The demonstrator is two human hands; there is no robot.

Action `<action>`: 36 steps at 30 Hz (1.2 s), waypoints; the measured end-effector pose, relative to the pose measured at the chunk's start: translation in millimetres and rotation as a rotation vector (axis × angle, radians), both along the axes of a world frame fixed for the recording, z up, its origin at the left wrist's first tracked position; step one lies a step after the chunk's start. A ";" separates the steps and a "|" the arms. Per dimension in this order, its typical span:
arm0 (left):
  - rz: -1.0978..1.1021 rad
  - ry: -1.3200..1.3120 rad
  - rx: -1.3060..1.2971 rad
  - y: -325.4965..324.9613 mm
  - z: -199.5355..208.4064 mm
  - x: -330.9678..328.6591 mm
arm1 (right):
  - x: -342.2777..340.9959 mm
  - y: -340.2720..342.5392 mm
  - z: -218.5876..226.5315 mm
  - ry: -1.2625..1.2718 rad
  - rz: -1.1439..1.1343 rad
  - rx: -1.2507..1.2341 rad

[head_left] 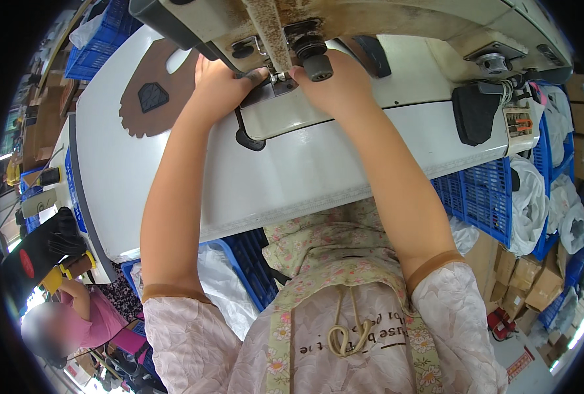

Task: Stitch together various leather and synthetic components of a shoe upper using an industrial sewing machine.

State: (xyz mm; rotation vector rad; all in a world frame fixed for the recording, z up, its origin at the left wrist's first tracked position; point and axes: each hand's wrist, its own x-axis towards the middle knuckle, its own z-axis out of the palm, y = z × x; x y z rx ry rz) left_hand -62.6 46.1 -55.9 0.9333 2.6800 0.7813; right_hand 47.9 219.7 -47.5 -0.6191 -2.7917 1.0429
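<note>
Under the head of an industrial sewing machine (305, 20), both my hands rest on the white bed, one on each side of the presser foot (279, 80). My left hand (221, 87) curls with its thumb against a small dark piece beside the foot; its other fingers reach toward a brown scallop-edged sheet (131, 105) on the left. A black angular patch (153, 97) lies on that sheet. Close to the needle area, my right hand (339, 80) has its thumb tip at the foot's right side. The machine head hides most of its fingers, and anything in them.
A black part (370, 56) lies right of my right hand. The black knee-shaped pad (472, 115) hangs at the table's right end. Blue crates (479, 197) with white bags stand below right, with another blue crate (242, 262) under the table. A co-worker (95, 322) sits at lower left.
</note>
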 end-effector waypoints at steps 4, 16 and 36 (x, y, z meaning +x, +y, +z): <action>-0.023 0.036 0.006 1.6 -2.1 -1.8 | -3.0 1.7 -2.0 -0.021 0.016 -0.006; -0.029 0.128 0.000 -2.3 -15.5 -7.4 | -0.1 1.9 2.3 -0.014 0.026 0.014; 0.006 0.135 0.123 1.6 -8.1 0.9 | 1.3 1.5 2.5 0.012 0.024 0.023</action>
